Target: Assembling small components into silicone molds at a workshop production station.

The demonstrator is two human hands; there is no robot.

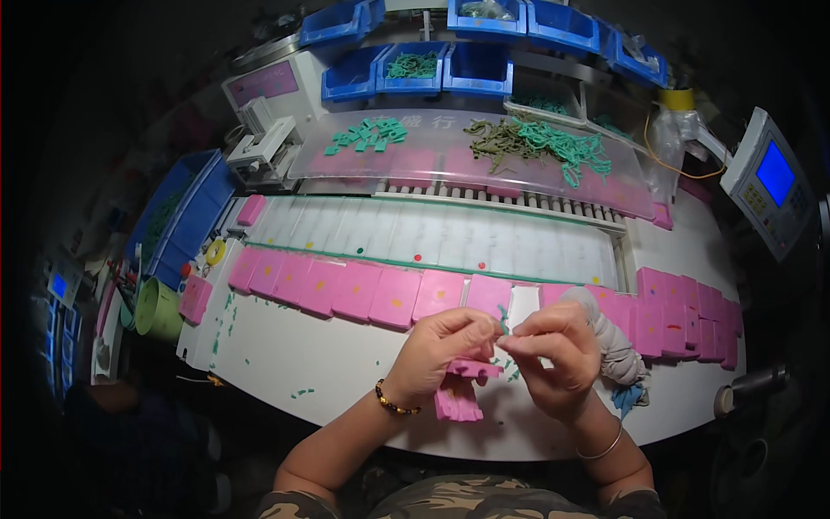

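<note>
My left hand (443, 348) is closed around a pink notched block (474, 369), held over the front of the white table. Just below it is a second pink notched piece (458, 405); I cannot tell whether the two are joined. My right hand (560, 353) meets the left one, its thumb and forefinger pinched on a thin green strip (503, 317) that sticks up between the fingertips. The fingers cover the strip's lower end. Small green scraps (512, 370) lie on the table behind the hands.
A row of pink blocks (350, 290) crosses the table, with stacked pink blocks (666, 320) at right. A grey cloth (616, 350) lies beside my right hand. Behind are a clear cover (424, 147) bearing green pieces, and blue bins (477, 73). A green cup (158, 311) stands left.
</note>
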